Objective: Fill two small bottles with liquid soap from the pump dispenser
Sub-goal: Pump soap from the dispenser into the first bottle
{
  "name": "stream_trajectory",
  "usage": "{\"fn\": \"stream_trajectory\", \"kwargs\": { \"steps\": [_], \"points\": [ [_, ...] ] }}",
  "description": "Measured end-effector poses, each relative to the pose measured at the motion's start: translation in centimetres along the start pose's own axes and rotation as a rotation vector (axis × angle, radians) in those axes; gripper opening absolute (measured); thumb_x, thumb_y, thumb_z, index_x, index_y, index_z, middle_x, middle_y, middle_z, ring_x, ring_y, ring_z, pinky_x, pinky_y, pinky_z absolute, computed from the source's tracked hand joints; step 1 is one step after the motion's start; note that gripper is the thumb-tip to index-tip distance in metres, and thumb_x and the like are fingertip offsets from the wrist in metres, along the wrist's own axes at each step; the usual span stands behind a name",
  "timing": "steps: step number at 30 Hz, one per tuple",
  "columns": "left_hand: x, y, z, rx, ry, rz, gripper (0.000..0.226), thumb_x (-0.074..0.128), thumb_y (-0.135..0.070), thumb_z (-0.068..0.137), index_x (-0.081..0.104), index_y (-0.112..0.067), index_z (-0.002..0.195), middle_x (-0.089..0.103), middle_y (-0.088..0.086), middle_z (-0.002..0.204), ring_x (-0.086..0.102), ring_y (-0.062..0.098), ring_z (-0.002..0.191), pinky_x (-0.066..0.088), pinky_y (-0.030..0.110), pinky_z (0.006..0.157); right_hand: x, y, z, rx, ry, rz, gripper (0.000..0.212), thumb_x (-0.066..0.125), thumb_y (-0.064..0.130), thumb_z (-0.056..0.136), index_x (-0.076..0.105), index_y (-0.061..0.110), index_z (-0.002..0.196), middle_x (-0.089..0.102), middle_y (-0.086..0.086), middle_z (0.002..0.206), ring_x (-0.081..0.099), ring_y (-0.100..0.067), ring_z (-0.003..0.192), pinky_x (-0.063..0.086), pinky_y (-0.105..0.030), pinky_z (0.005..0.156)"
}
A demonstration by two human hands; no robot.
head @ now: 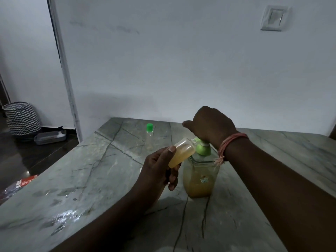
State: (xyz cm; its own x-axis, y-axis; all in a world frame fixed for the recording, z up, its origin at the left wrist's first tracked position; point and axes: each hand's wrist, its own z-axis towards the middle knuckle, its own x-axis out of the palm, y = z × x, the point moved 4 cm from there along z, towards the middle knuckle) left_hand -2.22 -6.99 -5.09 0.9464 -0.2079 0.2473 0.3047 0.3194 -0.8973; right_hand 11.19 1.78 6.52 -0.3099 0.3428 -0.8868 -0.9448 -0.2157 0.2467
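One small bottle [182, 152], tilted, amber-filled

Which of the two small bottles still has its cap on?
The small bottle standing on the table near the wall keeps its green cap. The tilted bottle in the left hand is uncapped, mouth at the pump dispenser spout.
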Motion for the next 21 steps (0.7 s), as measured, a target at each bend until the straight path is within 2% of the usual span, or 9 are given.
{"fn": "stream_trajectory", "kwargs": {
  "steps": [4,8,12,17,21],
  "points": [
    [0.1,0.0,0.0,-0.007,0.005,0.007,0.030,0.052,-0.040,0.095,0.074,-0.021,0.089,0.052,0.012,0.070,0.044,0.016,0.048,0.040,0.025,0.041,-0.3,0.1,-0.2,0.000,0.021,-0.047,0.040,0.061,0.052,0.086,0.049,0.020,0.065,0.054,0.001,0.070,0.058,-0.024,0.073,0.042,-0.031,0.065],
    [0.0,0.0,-0.1,-0.008,-0.010,0.009,0.034,0.053,-0.041,0.098,0.071,-0.013,0.094,0.052,0.012,0.072,0.045,0.016,0.048,0.040,0.025,0.041,-1.1,1.3,-0.1,-0.086,-0.003,-0.172,0.038,0.058,0.048,0.089,0.043,0.021,0.066,0.051,0.001,0.070,0.055,-0.023,0.069,0.041,-0.031,0.063],
    [-0.1,0.2,0.1,-0.010,-0.010,0.003,0.030,0.052,-0.039,0.096,0.073,-0.018,0.095,0.053,0.010,0.072,0.044,0.015,0.048,0.040,0.025,0.041,-0.6,0.2,-0.3,-0.006,-0.010,0.009,0.040,0.054,0.049,0.091,0.048,0.018,0.066,0.053,0.000,0.069,0.053,-0.019,0.063,0.040,-0.031,0.063],
    [0.2,0.2,0.1,-0.015,-0.007,-0.009,0.031,0.052,-0.040,0.094,0.074,-0.018,0.091,0.053,0.010,0.070,0.044,0.016,0.047,0.040,0.025,0.040,-0.3,0.0,-0.4,0.004,0.034,-0.018,0.039,0.057,0.049,0.089,0.049,0.019,0.066,0.054,0.001,0.069,0.054,-0.019,0.065,0.042,-0.031,0.064],
    [0.0,0.1,-0.1,-0.024,-0.024,0.001,0.035,0.052,-0.039,0.094,0.068,-0.008,0.098,0.054,0.010,0.071,0.045,0.016,0.048,0.040,0.025,0.041,-1.1,0.8,-0.1,-0.071,0.002,-0.124,0.041,0.055,0.052,0.090,0.045,0.018,0.068,0.056,-0.001,0.075,0.057,-0.023,0.074,0.043,-0.032,0.067]
  ]
}}
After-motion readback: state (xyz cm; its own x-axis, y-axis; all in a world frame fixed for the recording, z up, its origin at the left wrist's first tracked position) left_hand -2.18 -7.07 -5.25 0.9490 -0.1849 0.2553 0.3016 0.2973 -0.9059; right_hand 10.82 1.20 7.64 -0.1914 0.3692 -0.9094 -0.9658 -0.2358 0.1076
